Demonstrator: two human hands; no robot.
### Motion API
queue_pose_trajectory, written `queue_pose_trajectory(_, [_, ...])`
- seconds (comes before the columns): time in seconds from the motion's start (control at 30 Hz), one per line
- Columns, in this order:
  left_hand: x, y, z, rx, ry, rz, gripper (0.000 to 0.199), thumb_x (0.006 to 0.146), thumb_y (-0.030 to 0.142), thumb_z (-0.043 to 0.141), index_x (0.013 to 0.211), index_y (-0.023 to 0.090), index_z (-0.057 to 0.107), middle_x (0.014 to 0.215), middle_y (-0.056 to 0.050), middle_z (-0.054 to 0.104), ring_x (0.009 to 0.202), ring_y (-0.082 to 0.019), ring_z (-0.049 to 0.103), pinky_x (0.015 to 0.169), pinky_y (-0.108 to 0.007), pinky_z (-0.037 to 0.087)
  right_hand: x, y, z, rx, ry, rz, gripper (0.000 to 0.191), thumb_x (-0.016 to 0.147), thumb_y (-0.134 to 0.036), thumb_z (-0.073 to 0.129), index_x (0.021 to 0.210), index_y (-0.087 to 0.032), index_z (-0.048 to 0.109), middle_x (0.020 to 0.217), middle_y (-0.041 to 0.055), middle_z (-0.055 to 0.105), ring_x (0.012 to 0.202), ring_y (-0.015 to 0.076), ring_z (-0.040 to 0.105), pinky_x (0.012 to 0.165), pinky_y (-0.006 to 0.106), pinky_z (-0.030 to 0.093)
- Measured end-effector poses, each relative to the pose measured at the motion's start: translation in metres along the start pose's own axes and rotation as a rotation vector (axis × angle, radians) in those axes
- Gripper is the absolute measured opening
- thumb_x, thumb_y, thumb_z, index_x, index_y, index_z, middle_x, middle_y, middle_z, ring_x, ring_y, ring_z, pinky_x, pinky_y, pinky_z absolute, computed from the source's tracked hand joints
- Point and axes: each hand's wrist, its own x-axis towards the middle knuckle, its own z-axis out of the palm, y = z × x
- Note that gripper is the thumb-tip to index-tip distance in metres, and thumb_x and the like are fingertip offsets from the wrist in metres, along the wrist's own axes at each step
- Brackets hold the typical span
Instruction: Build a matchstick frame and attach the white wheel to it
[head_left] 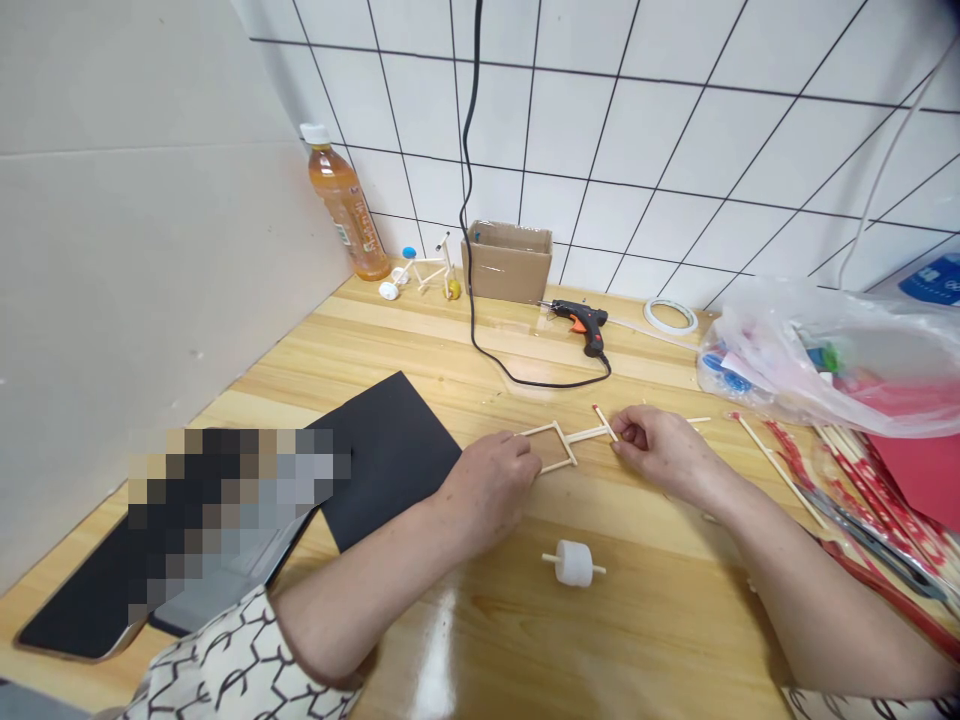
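Left hand: on my feed, the left hand [487,490] sits at the lower right corner of the stick frame, its fingers [523,452] curled closed over the sticks.

Right hand: the right hand [660,450] is at the far end of the frame's long arm, thumb and forefinger pinched together on the sticks there.

Work piece: the stick frame [551,447], a small rectangle of pale wooden sticks with a longer arm running right, is between my two hands, over the bench [420,340]. A red-tipped stick [604,423] angles up just beside the right fingers. I cannot tell whether the frame touches the wood.

Near the hands: a white spool [574,563] on a short stick axle lies on the bench in front of the frame. A black sheet [390,460] lies left of the left hand.

Back edge: I see a hot glue gun [581,325] with a black cord [471,240], a cardboard box [508,262], an amber drink bottle [345,205], a small stick model [420,270] and a tape roll [670,316].

Right side: a plastic bag [825,360] and a loose long stick [780,470] lie there.
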Motion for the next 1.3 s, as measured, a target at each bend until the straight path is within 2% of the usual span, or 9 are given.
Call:
queue_pose_trajectory(0.47, [0.0, 0.001, -0.003, -0.016, 0.002, -0.009, 0.017, 0.082, 0.012, 0.045, 0.075, 0.015, 0.061, 0.081, -0.006, 0.061, 0.08, -0.02, 0.057, 0.071, -0.03, 0.046, -0.001, -0.002, -0.001, -0.011, 0.012, 0.012, 0.009, 0.072, -0.023, 0.055, 0.079, -0.02, 0.06, 0.068, 0.0007, 0.061, 0.059, 0.0143, 0.054, 0.052, 0.024, 0.036])
queue_pose_trajectory(0.7, [0.0, 0.001, -0.008, -0.041, 0.011, -0.039, 0.021, 0.084, 0.014, 0.042, 0.077, 0.015, 0.062, 0.083, -0.007, 0.062, 0.081, -0.019, 0.057, 0.071, -0.029, 0.045, -0.006, -0.002, 0.0, -0.006, 0.097, 0.018, 0.023, 0.072, -0.029, 0.059, 0.092, -0.018, 0.061, 0.076, 0.0036, 0.063, 0.065, 0.0167, 0.056, 0.057, 0.026, 0.039])
queue_pose_trajectory(0.8, [-0.002, -0.002, -0.012, -0.084, 0.024, -0.067, 0.018, 0.081, 0.015, 0.045, 0.076, 0.017, 0.062, 0.082, -0.005, 0.061, 0.08, -0.018, 0.057, 0.068, -0.027, 0.044, -0.01, -0.006, 0.001, 0.023, 0.145, -0.046, 0.014, 0.073, -0.026, 0.056, 0.084, -0.019, 0.062, 0.076, 0.0036, 0.063, 0.067, 0.0169, 0.056, 0.06, 0.026, 0.04])
queue_pose_trajectory(0.87, [-0.003, -0.005, -0.015, -0.103, 0.023, -0.083, 0.015, 0.079, 0.015, 0.048, 0.074, 0.017, 0.062, 0.08, -0.004, 0.06, 0.078, -0.017, 0.056, 0.065, -0.025, 0.043, -0.013, -0.011, 0.003, 0.044, 0.106, -0.095, 0.009, 0.074, -0.023, 0.053, 0.075, -0.02, 0.061, 0.073, 0.0028, 0.063, 0.066, 0.0161, 0.056, 0.059, 0.026, 0.039])
queue_pose_trajectory(0.97, [-0.003, -0.007, -0.016, -0.123, 0.006, -0.095, 0.014, 0.078, 0.015, 0.05, 0.072, 0.018, 0.062, 0.077, -0.002, 0.059, 0.075, -0.016, 0.056, 0.062, -0.025, 0.041, -0.016, -0.018, 0.008, 0.077, 0.031, -0.138, 0.011, 0.074, -0.018, 0.051, 0.073, -0.021, 0.061, 0.072, 0.0019, 0.064, 0.063, 0.0149, 0.057, 0.058, 0.025, 0.04])
queue_pose_trajectory(1.3, [-0.002, -0.005, -0.012, -0.099, -0.04, -0.073, 0.018, 0.081, 0.014, 0.047, 0.075, 0.017, 0.064, 0.08, -0.004, 0.062, 0.08, -0.018, 0.057, 0.067, -0.028, 0.043, -0.017, -0.023, 0.021, 0.153, 0.0, -0.212, 0.018, 0.074, -0.012, 0.048, 0.077, -0.021, 0.064, 0.076, 0.0014, 0.064, 0.068, 0.0151, 0.057, 0.061, 0.024, 0.041])
